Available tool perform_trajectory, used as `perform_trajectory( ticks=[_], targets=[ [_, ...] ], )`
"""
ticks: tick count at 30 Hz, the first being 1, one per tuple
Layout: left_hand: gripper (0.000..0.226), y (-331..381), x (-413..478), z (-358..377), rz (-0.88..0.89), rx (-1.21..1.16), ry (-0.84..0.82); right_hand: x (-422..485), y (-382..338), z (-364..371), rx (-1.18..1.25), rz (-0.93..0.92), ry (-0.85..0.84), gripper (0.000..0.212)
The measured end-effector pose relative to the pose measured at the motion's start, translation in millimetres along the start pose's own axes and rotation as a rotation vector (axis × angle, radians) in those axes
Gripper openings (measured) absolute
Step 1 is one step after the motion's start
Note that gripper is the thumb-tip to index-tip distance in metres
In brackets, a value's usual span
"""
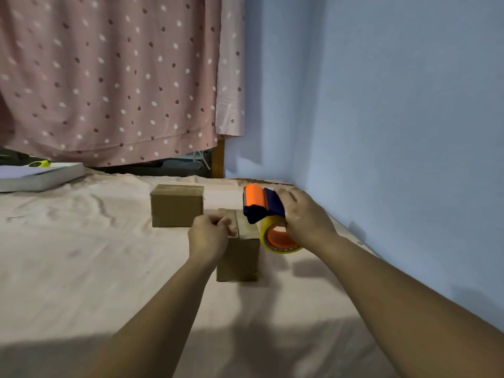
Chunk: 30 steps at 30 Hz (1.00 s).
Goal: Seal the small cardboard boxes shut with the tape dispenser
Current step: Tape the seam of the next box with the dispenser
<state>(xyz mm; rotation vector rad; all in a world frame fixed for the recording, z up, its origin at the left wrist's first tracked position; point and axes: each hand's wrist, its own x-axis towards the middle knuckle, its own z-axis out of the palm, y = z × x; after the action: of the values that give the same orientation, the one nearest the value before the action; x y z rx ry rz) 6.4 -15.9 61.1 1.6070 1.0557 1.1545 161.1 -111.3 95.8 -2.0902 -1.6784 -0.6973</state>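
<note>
The near box [240,255] stands on the sheet [81,255] with its flaps down, and the left hand [208,237] rests on its top with fingers curled tight; I cannot tell whether they pinch a flap. At the box's 2 o'clock the right hand [306,215] is wrapped firmly round the tape dispenser [259,204], whose roll [278,237] hangs just beside the box's right edge. A second box [176,205] sits apart at 10 o'clock, and a book [41,177] lies far off at 10 o'clock.

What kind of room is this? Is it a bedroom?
Probably a bedroom: a wrinkled pink sheet is spread like a bed, a spotted curtain hangs behind it, and a plain blue wall runs beside it.
</note>
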Motion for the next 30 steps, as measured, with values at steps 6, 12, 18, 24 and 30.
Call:
perform_trajectory(
  ticks=[6, 12, 18, 24, 30],
  targets=[
    [0.017, 5, 12, -13, -0.005, 0.043, 0.048, 6, -8, -3, 0.345, 0.347, 0.056, 0.063],
    [0.020, 2, 10, -15, -0.064, 0.045, -0.014, 5, 0, -3, 0.418, 0.354, 0.023, 0.067],
    [0.021, -8, -1, -27, -0.019, 0.127, 0.023, -2, 7, -8, 0.048, -0.014, -0.021, 0.066],
    [0.023, -15, -7, -29, -0.004, 0.168, 0.051, 0, 6, -1, 0.124, 0.067, -0.023, 0.070],
    [0.027, -24, -8, -20, -0.011, 0.196, 0.058, 3, 11, 12, 0.093, 0.076, -0.011, 0.075]
  ],
)
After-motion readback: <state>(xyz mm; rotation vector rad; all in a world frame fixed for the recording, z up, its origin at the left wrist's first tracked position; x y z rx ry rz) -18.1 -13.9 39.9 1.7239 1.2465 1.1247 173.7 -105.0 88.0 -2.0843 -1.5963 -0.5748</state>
